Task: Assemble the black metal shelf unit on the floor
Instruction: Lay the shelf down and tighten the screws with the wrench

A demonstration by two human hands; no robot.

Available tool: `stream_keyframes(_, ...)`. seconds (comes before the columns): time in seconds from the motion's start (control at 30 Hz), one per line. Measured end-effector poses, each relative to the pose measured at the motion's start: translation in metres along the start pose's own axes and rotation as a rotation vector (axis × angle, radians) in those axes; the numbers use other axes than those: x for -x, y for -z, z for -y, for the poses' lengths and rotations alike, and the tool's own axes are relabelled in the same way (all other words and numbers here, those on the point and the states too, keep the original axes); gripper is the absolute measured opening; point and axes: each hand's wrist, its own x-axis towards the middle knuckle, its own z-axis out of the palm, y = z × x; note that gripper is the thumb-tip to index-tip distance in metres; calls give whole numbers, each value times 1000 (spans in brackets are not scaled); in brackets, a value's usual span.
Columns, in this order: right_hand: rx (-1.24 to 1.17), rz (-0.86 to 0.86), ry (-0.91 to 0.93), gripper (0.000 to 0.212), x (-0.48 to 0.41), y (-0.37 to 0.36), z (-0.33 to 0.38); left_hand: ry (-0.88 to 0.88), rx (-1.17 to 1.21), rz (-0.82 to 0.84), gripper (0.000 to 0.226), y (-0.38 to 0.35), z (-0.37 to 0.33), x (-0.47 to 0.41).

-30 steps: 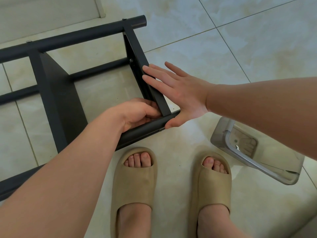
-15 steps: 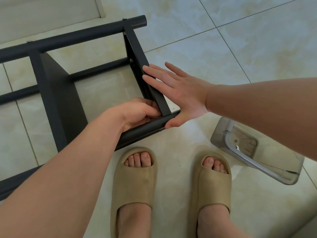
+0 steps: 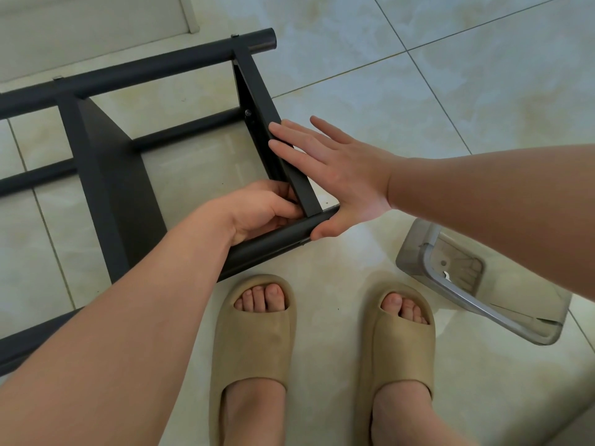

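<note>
Left hand (image 3: 261,214) grips the shelf unit (image 3: 112,178) at its corner — right hand (image 3: 341,180) presses flat.

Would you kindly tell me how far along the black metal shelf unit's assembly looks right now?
Done: the black metal shelf frame lies on the floor, its far round tube and end crosspiece joined. In hand: the right hand presses flat on that crosspiece; the left hand curls at its corner with the near round tube, fingertips hidden. Left: probably securing that corner, then standing it up.
</note>
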Motion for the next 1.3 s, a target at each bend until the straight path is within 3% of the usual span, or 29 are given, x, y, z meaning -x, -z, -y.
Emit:
stream_keyframes(0.5, -3, 3, -5, 130, 0, 0, 0, 67, -5, 16, 21, 1, 1, 0)
stream_keyframes(1.1, -1, -15, 6, 129, -1, -2, -1, -4, -57, 28, 21, 4, 2, -1)
stream_keyframes(1.3, 8, -12, 5, 129, 0, -3, -1, 66, 2, 12, 15, 1, 1, 0)
